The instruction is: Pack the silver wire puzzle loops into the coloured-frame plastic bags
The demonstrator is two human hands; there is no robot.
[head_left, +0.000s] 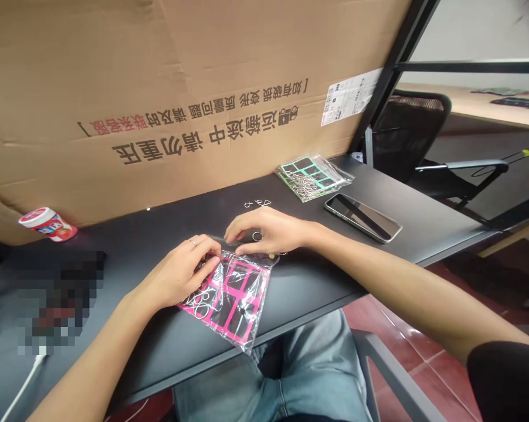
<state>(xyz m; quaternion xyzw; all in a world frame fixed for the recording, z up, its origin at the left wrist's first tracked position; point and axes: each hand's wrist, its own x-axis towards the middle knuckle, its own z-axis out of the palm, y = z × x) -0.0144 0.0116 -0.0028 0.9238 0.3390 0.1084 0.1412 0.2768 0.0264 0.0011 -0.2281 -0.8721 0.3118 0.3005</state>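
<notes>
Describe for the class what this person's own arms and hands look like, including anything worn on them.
The left hand wears a thin silver-coloured ring on one finger. The right arm comes out of a short black sleeve. The forearms are bare, with no watch or band, and the right hand shows no ring.

The left hand (176, 272) and right hand (268, 230) sit close together, fingers curled down. The left forearm (92, 351) and right forearm (400, 287) angle inward.
</notes>
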